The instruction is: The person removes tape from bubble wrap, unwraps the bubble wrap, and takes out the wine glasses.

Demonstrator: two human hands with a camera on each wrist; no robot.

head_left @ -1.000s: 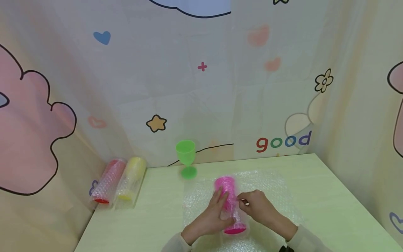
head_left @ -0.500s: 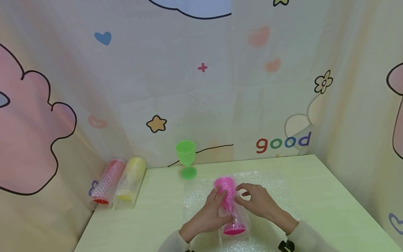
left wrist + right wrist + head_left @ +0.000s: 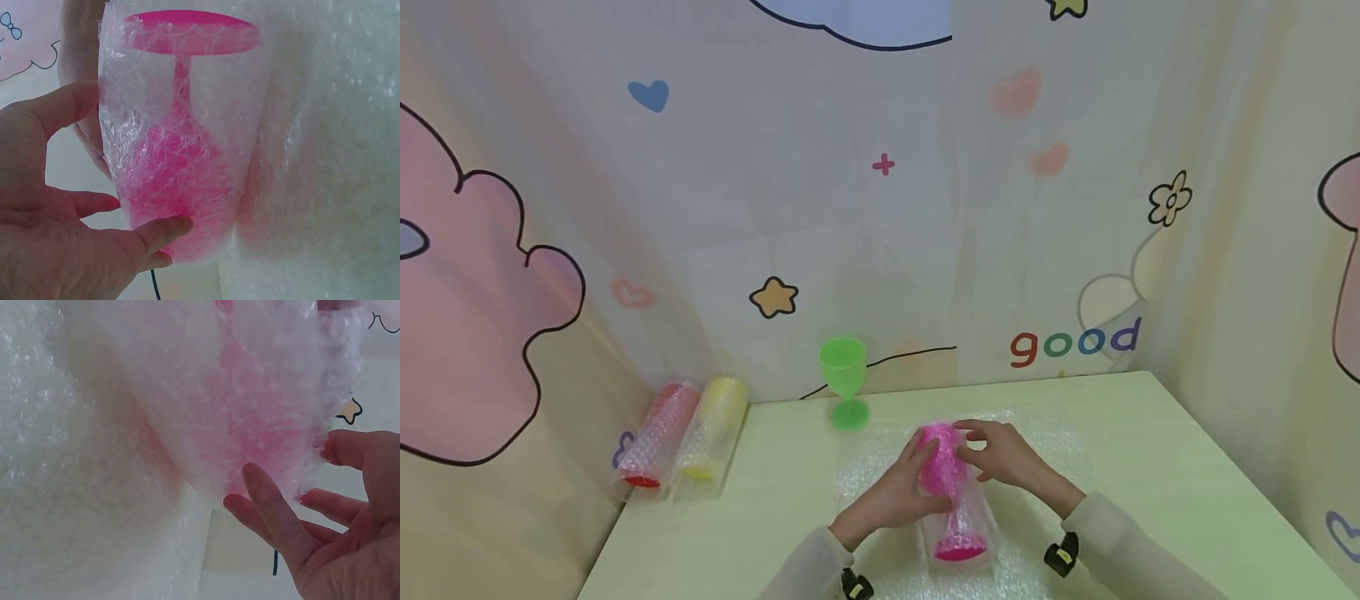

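Note:
A pink goblet (image 3: 961, 546), rolled in bubble wrap (image 3: 244, 112), lies with its base toward me. My left hand (image 3: 898, 493) holds it round the bowl from the left, thumb near the stem and fingers along the bowl. At the far end, my right hand (image 3: 1006, 454) grips the wrapping from the right with bent fingers and thumb. In the right wrist view, the fingertips (image 3: 256, 478) touch the wrap near the goblet's rim. The bowl (image 3: 181, 169) shows blurred through the layers. Part of the sheet (image 3: 857, 467) lies flat under both hands.
A green goblet (image 3: 844, 367) stands unwrapped at the table's back edge. Two wrapped goblets, one red (image 3: 662, 433) and one yellow (image 3: 713, 429), lie side by side at the left edge. A printed curtain (image 3: 880, 233) hangs behind the table (image 3: 1165, 475).
My right hand has moved from beside the bowl to the far end of the wrapped goblet. My left hand has slid a little farther up it. The wrapped goblet has shifted slightly right.

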